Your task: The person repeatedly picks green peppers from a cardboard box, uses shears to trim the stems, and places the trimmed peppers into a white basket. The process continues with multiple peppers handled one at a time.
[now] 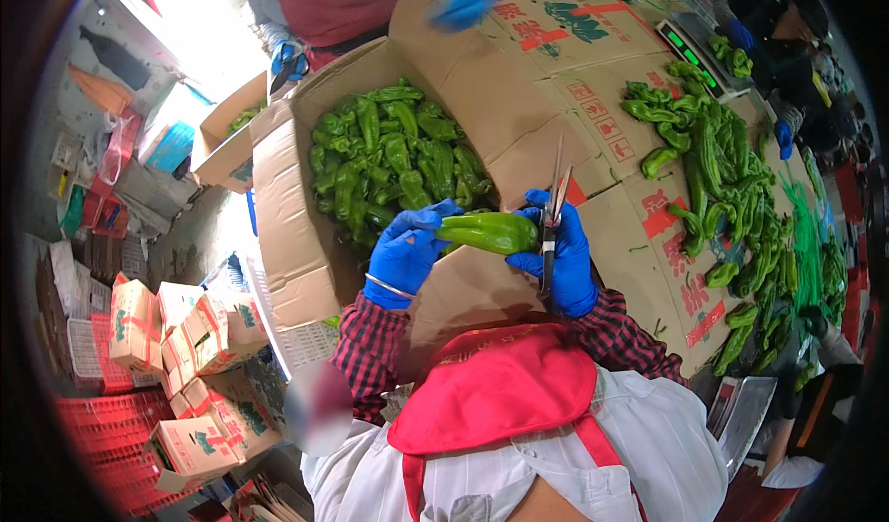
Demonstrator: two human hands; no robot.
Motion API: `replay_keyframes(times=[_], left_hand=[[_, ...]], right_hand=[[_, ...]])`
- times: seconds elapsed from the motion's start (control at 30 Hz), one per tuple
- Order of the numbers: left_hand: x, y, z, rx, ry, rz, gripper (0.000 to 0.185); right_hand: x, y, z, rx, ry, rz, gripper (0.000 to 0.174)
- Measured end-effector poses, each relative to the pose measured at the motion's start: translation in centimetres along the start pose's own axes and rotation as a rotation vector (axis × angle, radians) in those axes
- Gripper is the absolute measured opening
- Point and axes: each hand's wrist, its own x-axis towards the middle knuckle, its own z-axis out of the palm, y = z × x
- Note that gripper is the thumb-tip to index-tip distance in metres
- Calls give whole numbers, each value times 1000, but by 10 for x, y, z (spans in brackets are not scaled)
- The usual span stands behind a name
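Observation:
A single green pepper (489, 232) lies level between my two blue-gloved hands, above the near edge of an open cardboard box (295, 244). My left hand (410, 251) pinches its narrower end. At its thick end, my right hand (566, 258) touches the pepper with its fingers while also holding a pair of scissors (551, 223). The scissor blades point away from me and stand slightly apart. Many green peppers (389, 147) fill the box below my left hand. Folds of the glove hide part of the scissors' handles.
To the right, a long heap of green peppers (722, 168) lies on flattened printed cardboard (625, 223). A digital scale (694, 56) stands beyond it. Across the box is a person in a red apron (333, 1); others are at the right. Packed cartons (208, 334) and red crates (111, 438) stand at left.

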Motion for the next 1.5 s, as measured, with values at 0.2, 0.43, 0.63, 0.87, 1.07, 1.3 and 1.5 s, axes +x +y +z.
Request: replay_keyframes(times=[0.2, 0.43, 0.63, 0.87, 1.07, 1.3, 1.5], left_hand=[[11, 27, -60, 333, 339, -101, 26], [39, -19, -111, 1421, 28, -472, 37], [64, -58, -93, 2217, -351, -621, 54], [36, -18, -89, 1647, 139, -449, 58], [21, 11, -48, 916, 403, -62, 36], [9, 55, -10, 163, 433, -27, 39], [-8, 76, 11, 104, 409, -116, 49]], right_hand=[[4, -38, -102, -599, 420, -450, 58], [-4, -142, -274, -1187, 1084, -758, 39], [-4, -93, -240, -1249, 1037, -592, 40], [14, -40, -151, -722, 553, -245, 62], [18, -46, -62, -801, -34, -177, 62], [25, -24, -23, -657, -322, 90, 61], [29, -29, 14, -641, -435, 170, 60]])
